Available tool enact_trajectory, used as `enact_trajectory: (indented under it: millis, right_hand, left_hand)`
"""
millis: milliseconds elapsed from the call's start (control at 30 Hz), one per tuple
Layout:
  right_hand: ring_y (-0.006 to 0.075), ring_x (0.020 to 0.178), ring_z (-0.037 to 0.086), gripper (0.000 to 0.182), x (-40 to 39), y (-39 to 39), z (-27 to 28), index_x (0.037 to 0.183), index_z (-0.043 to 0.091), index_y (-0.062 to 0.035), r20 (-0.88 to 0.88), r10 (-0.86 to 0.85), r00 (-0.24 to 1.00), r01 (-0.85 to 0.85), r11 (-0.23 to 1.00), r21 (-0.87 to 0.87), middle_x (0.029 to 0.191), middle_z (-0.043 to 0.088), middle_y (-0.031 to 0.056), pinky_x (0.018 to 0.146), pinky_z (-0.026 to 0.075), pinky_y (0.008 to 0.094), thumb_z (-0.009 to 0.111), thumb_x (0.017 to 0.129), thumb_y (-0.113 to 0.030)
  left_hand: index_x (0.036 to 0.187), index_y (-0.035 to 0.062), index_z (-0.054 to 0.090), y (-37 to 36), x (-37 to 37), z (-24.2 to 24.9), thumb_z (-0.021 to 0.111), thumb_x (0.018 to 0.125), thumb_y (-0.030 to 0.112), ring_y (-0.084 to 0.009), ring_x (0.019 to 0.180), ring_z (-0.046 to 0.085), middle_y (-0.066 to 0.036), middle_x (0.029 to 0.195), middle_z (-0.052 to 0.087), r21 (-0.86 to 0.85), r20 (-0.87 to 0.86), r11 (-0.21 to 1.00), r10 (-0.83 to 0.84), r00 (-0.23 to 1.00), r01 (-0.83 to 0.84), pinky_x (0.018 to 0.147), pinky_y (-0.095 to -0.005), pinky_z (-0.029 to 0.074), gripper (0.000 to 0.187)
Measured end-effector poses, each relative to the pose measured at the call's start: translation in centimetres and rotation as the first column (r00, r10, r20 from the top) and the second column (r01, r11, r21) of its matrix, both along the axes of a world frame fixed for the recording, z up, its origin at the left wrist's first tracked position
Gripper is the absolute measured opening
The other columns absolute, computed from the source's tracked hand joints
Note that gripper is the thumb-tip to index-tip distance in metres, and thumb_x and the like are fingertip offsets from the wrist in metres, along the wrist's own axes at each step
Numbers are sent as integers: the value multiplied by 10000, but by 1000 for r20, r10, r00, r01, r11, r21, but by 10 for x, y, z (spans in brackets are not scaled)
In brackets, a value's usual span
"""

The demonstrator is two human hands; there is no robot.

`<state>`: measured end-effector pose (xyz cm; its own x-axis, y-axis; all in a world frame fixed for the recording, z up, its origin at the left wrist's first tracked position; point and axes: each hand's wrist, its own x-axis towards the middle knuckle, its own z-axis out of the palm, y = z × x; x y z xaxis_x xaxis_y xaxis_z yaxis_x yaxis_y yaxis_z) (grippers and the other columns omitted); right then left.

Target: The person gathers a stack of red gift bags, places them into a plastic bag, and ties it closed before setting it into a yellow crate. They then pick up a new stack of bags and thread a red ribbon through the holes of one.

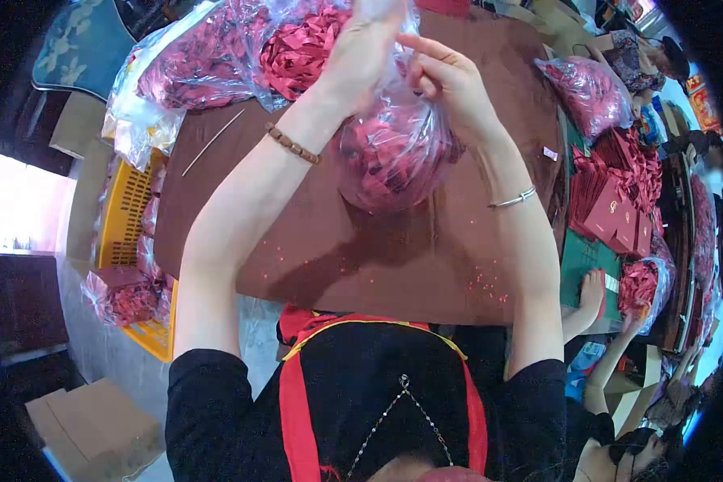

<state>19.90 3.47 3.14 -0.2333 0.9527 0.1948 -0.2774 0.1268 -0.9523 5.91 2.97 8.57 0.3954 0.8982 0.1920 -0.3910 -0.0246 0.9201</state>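
A clear plastic bag filled with red folded paper pieces is in front of me, its dark shadow falling on the brown table. My left hand, partly blurred, is closed around the gathered top of this bag. To the right of the bag's neck is my right hand. Its fingers are curled in a pinch, with the index finger reaching toward my left hand. Whatever lies between those fingertips is too small to make out.
More filled bags lie at the table's back left, beside a thin stick. Yellow crates stand left, a cardboard box below. On the right, a green table holds red paper stacks; a co-worker's hand rests there.
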Motion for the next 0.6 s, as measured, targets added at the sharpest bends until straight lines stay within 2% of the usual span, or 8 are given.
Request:
enact_trajectory:
  millis: [100, 167, 267, 400, 467, 500, 567, 600]
  right_hand:
    - [57, 644, 465, 252, -6, -3, 4, 1083, 565, 13, 141, -32, 989, 32, 999, 4, 759, 559, 3, 577, 368, 181, 468, 860, -55]
    - [55, 583, 394, 131, -14, -11, 10, 904, 549, -22, 106, -58, 993, 61, 998, -30, 704, 506, -14, 550, 331, 197, 499, 868, -138]
    - [62, 580, 390, 128, -12, -10, 6, 902, 535, -36, 45, -53, 998, 52, 998, 34, 692, 491, -16, 561, 323, 204, 495, 863, -151]
    - [68, 630, 446, 129, -4, -4, 1, 907, 531, -48, 0, -24, 1000, 24, 1000, 14, 723, 514, -5, 594, 350, 204, 545, 822, -143]
    - [69, 647, 464, 144, -2, -4, 2, 909, 531, -51, -29, -13, 1000, 14, 1000, 13, 736, 523, -2, 606, 361, 204, 573, 803, -137]
    - [70, 656, 474, 160, 0, -5, 2, 910, 531, -54, 17, 51, 999, -52, 997, 65, 746, 530, -2, 612, 367, 205, 597, 779, -119]
    - [63, 665, 474, 196, 4, -3, 2, 921, 537, -58, 63, 127, 990, -132, 987, 90, 765, 538, -12, 614, 371, 208, 632, 752, -84]
    - [63, 665, 474, 196, 2, -4, 2, 921, 537, -58, 68, 134, 989, -140, 986, 92, 765, 538, -12, 614, 371, 208, 632, 752, -84]
  left_hand:
    - [1361, 219, 360, 63, 10, -54, 381, 930, 197, -223, 1344, 125, -100, 1470, 119, 889, -91, 452, 319, 944, -67, 1052, -376, 188, 431]
    - [1311, 318, 421, 37, 16, -19, 383, 904, 358, -356, 1356, 20, -133, 1484, 47, 607, -703, 792, 502, 503, 58, 1060, -450, 133, 410]
    - [1266, 367, 454, 31, 28, -45, 349, 883, 447, -440, 1331, -29, -135, 1481, 61, 894, -411, 371, 903, 127, 250, 1006, -614, 37, 405]
    - [1258, 325, 478, 43, 26, -6, 327, 891, 440, -447, 1312, -152, -115, 1487, 12, 527, -837, 682, 518, 173, 506, 970, -644, -67, 413]
    - [1026, 65, 641, 38, 36, -18, 410, 883, 273, -327, 1177, 427, -177, 1225, 507, 965, -207, 137, 920, 332, 222, 972, -562, 276, 342]
    - [1104, 130, 616, 58, 32, -7, 303, 889, 349, -471, 1281, 167, -187, 1383, 308, 632, -703, 465, 681, 206, 620, 980, -670, 78, 439]
    - [1174, 223, 571, 35, 26, 27, 375, 920, 332, -325, 1188, 407, -87, 1297, 466, 439, -611, 368, 791, -29, 820, 959, -445, 358, 339]
    - [1214, 365, 516, 38, 25, 25, 273, 918, 423, -401, 1307, 159, -23, 1426, 296, 419, -813, 617, 582, -27, 666, 1043, -520, 191, 388]
